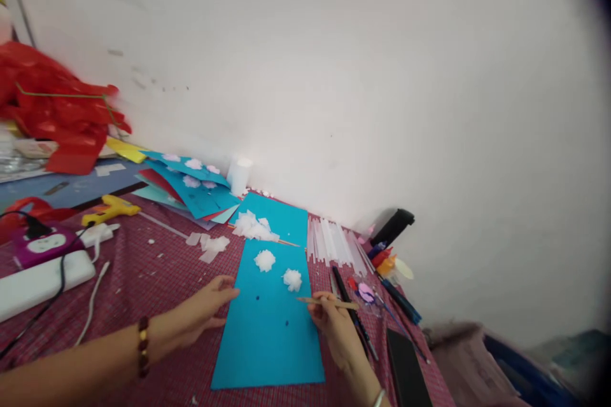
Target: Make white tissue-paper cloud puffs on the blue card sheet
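A blue sheet lies flat on the table in front of me. Two fluffy white paper flowers, the left one and the right one, sit on its upper half. Below them are two small dark spots, one to the left and one to the right. My right hand pinches a pointed wooden stick over the sheet's right edge, its tip just under the right flower. At the left edge, my left hand is open, fingers apart, holding nothing.
White paper pieces lie on another blue sheet behind. White strips and a black flat object are to the right. A yellow glue gun and a white power strip with cables are left. A wall rises behind.
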`<state>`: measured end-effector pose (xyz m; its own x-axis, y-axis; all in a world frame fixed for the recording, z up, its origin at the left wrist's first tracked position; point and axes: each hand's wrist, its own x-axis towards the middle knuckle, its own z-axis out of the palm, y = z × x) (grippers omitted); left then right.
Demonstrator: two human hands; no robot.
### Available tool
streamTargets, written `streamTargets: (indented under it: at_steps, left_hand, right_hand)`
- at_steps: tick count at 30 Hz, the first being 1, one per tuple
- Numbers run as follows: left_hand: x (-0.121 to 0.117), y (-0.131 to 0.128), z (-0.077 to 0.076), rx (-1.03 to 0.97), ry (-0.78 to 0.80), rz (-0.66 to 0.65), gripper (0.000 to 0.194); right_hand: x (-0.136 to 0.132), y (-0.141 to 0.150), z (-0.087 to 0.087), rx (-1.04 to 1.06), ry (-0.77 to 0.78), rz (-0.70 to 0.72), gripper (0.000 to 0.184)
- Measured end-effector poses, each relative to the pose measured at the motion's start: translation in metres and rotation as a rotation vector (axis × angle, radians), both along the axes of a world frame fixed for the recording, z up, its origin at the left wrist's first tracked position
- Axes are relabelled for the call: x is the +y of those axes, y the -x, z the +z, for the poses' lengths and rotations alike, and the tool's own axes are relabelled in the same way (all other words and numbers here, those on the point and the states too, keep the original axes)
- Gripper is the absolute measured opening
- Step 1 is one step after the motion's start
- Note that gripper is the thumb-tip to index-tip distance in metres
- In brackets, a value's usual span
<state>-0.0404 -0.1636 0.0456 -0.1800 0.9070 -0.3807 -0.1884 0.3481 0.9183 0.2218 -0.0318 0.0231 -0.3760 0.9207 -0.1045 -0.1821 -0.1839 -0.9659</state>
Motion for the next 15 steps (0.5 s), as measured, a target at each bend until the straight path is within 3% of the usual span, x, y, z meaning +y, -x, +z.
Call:
streamTargets:
  at_steps: [4,8,12,15]
  left_hand:
    - [0.013,-0.01,-0.012,-0.225,-0.024,0.121,0.053]
    - [0.02,-0.028,-0.014,-0.287,-0.009,0.007,0.051]
    - [0.007,-0.044,-0.018,-0.287,-0.068,0.018,0.041]
    - [-0.013,-0.039,-0.021,-0.364,-0.127,0.03,0.039]
  right_hand:
    - [-0.009,0.002,-0.013,0.076,0.063,-0.048,0.032]
    - [-0.013,-0.008,-0.022,0.177,0.141,-0.077,0.037]
    - [-0.013,-0.024,-0.025,0.26,0.186,-0.086,0.039]
    - [-0.009,-0.038,-0.03,0.37,0.126,-0.158,0.041]
